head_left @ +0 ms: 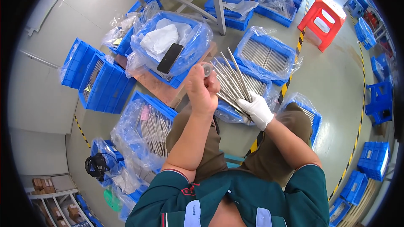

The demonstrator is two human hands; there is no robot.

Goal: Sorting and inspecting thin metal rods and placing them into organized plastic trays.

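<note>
My right hand [255, 108], in a white glove, is closed around a fanned bundle of thin metal rods [235, 72], which point up and to the left. My bare left hand [201, 87] pinches a small round greyish piece with a darker centre [207, 69] close to the rods' left side. Whether the left fingers also touch a rod is hard to make out. Beneath the rods is a blue crate [223, 111] lined with clear plastic, holding rows of similar rods. Behind it, another lined crate [266, 54] is filled with neatly laid rods.
A black phone [170, 58] lies on a plastic-lined blue crate [195, 52] on a wooden pallet [168, 94]. Loose rods [153, 132] fill a crate at my left. Stacked blue crates [101, 84] stand farther left. A red stool [323, 23] and table leg [217, 4] are ahead.
</note>
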